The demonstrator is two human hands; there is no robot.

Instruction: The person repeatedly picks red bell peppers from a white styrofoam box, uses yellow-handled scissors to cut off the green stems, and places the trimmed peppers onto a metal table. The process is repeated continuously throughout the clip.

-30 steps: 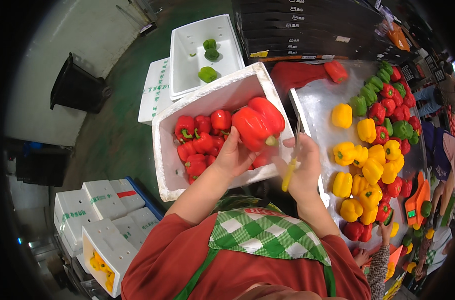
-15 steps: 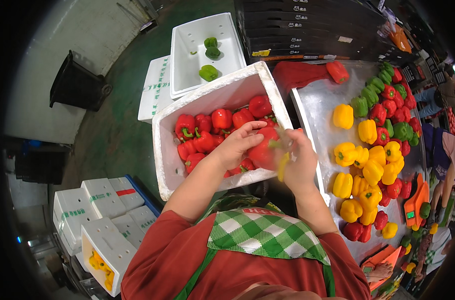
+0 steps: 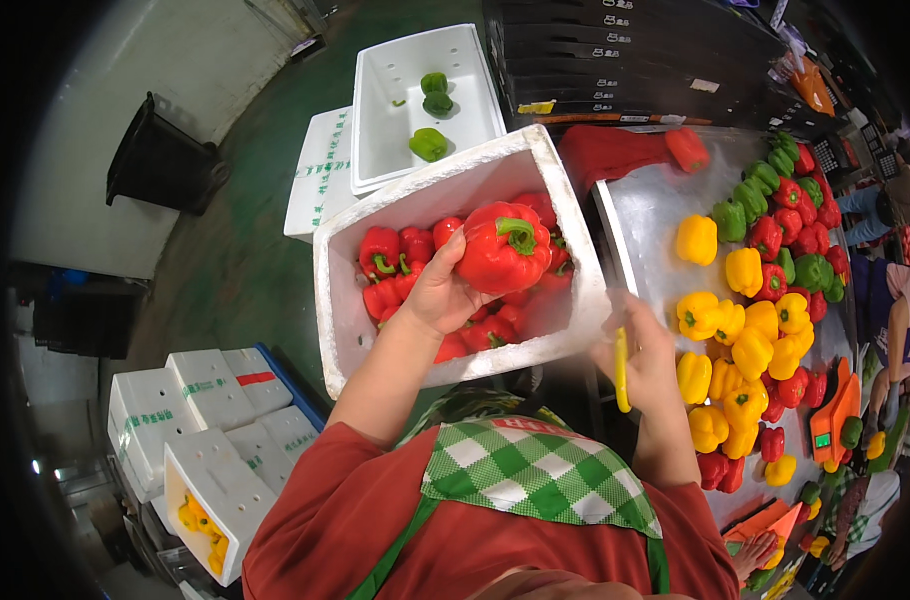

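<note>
My left hand is closed around a large red bell pepper, its green stem turned up. It holds the pepper over a white foam box with more red bell peppers inside. Just right of the box, my right hand is closed on a yellow-handled tool. Motion blurs the fingertips there, and the tool's working end cannot be made out.
A second foam box with green peppers stands behind. On the right, a metal table carries yellow, red and green peppers plus orange scales. Stacked foam boxes stand at lower left. Co-workers are at the far right.
My hands have come apart. The left one has raised the red bell pepper and turned its stem up, while the right has drawn away rightward and down with the yellow-handled tool.
</note>
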